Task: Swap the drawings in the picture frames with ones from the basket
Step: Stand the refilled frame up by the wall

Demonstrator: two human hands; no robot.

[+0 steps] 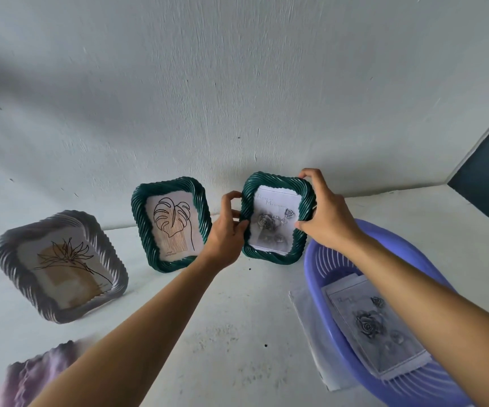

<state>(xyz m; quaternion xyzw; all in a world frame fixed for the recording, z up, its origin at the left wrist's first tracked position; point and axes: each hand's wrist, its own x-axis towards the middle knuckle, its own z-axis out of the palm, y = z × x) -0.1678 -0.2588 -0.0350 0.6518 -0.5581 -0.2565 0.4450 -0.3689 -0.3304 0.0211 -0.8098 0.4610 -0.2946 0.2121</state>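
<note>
Head cam: left hand (228, 232) + right hand (330, 220) grip green twisted-rim frame (270, 255) w/ grey rose drawing (275, 220).

White desk (237, 333), grey frame (7, 249) tilted at left, green frame (140, 212) with a leaf drawing, second green frame (269, 255) by the wall, purple basket (313, 271) at right, loose sheet (308, 324) partly under it, purplish ridged object (40, 374) at near left.

Both hands, left (228, 230) and right (327, 218), grip green frame (278, 254) with rose drawing (272, 221); basket (313, 259) near.
</note>
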